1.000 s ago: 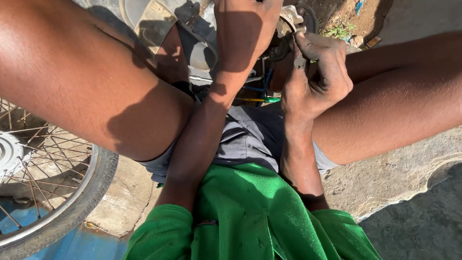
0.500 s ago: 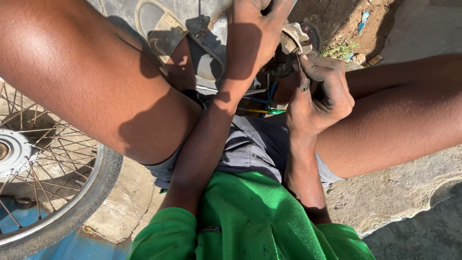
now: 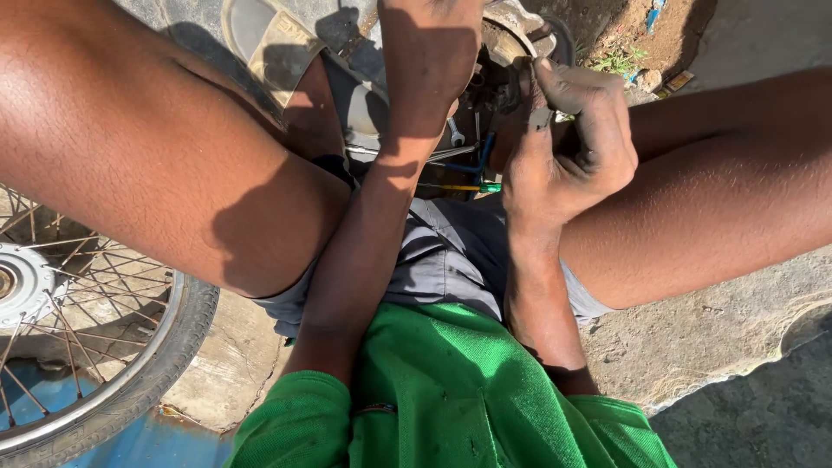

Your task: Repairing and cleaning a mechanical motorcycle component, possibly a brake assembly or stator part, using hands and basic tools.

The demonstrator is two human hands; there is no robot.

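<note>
I sit low with my knees spread, looking down between my legs. My right hand (image 3: 572,139) is curled shut around a dark, thin metal tool (image 3: 530,97) whose tip reaches a greasy metal part (image 3: 511,26) at the top of the view. My left hand (image 3: 429,52) reaches forward and rests on the same part, its fingers cut off by the frame edge. Several hand tools (image 3: 459,160), one with a blue handle and one yellow-green, lie on the ground between my feet.
A spoked wheel with a tyre (image 3: 104,347) lies at the lower left over a blue surface. A sandal (image 3: 269,52) is on my left foot. Rough concrete ground (image 3: 711,338) spreads at the right, with dirt and litter at the top right.
The view has tilted down and closer. My right hand has shifted slightly lower on the tool; my left hand stays on the metal part.
</note>
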